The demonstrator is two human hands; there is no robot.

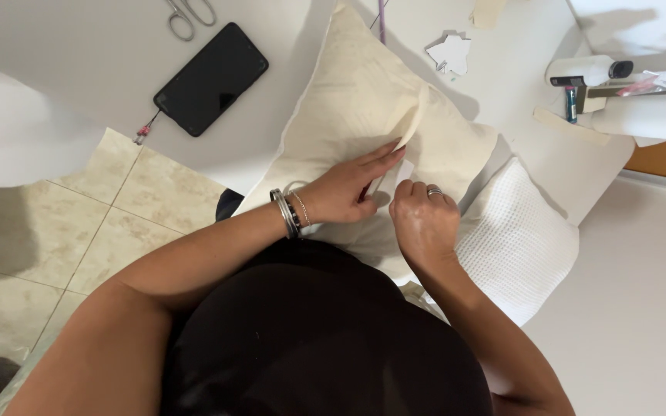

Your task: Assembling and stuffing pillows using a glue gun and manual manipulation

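Cream pillow (356, 100) flat on white desk (79, 46). Left hand (344, 189) fingers extended, pressing fabric flap (412, 127). Right hand (423, 216) fingers curled, apparently pinching seam; grip unclear. Phone (211, 78) well apart.

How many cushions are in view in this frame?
2. A cream cushion lies on the white table, under the left hand and right hand. A white waffle-textured cushion sits to its right, partly tucked beneath it. More may be hidden.

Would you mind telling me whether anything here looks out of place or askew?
The cream pillow hangs over the table edge, its cover seam gaping beside the left hand and right hand. Nothing looks spilled or damaged.
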